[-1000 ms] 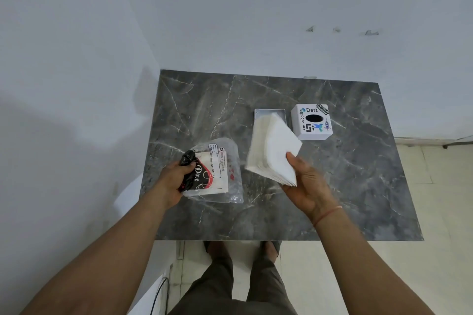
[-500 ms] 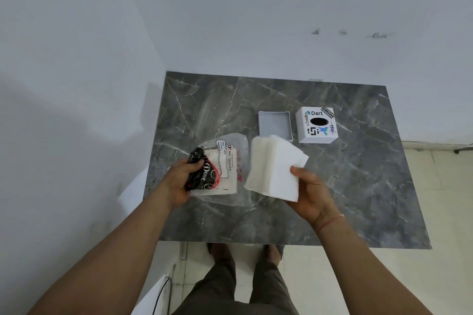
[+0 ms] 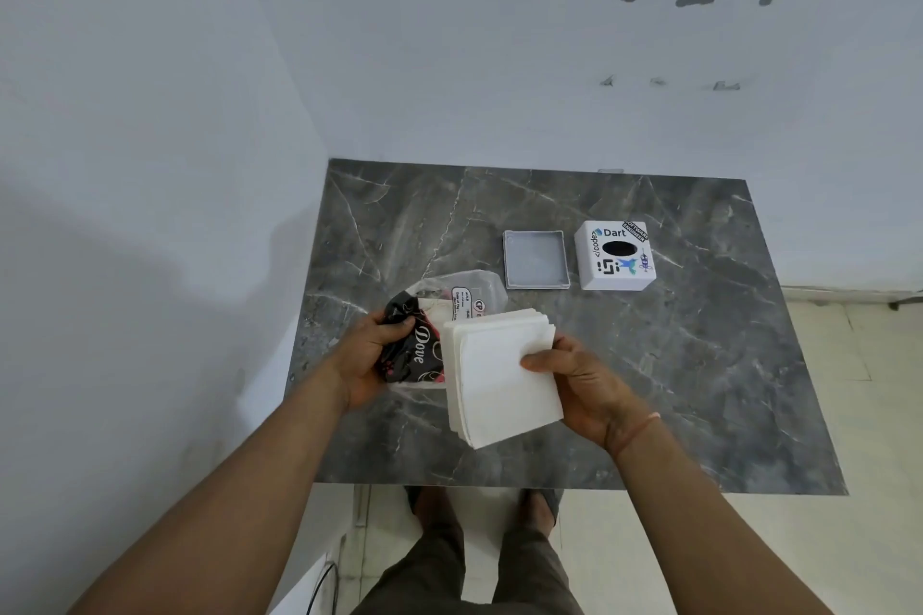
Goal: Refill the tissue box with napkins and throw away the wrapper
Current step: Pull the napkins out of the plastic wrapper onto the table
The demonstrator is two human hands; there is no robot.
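A thick stack of white napkins is held above the table's near half by my right hand, thumb on top. My left hand grips the black-and-clear plastic wrapper, which still holds some white napkins and rests on the table just left of the stack. The white tissue box cover, with stickers and a dark oval slot on top, stands at the back right. Its grey base tray lies open beside it on the left, with nothing inside.
The dark marble table is pushed into a corner, with white walls at the left and back. Tiled floor lies to the right. My legs and feet stand at the near edge.
My right hand has brought the napkin stack back toward me and to the left, next to the wrapper, and turned it flatter. The base tray is now uncovered in view.
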